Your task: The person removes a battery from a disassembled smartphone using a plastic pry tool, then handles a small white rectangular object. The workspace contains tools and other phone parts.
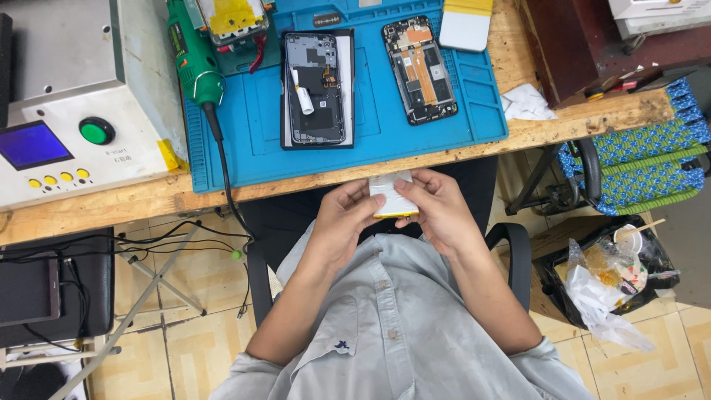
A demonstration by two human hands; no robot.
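Both the left hand [342, 222] and right hand [438, 211] curl their fingers around a flat white phone battery [392, 198] held over the lap, just below the wooden bench edge [133, 200], where two opened phones [318, 89] lie on a blue mat [252, 141].

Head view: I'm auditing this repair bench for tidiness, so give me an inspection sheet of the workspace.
Surface: wooden bench with a blue work mat on it.
Job's things: a flat white phone battery with a yellow edge, held over the lap; two opened phones on the mat.
Clutter: crumpled white tissue; green rotary tool; white card with a yellow end.
Grippers: left hand and right hand both grip the battery.
Cables: black lead from the rotary tool drops off the bench; loose wires below.
Surroundings: grey machine with a green button; bag of rubbish on the tiled floor.
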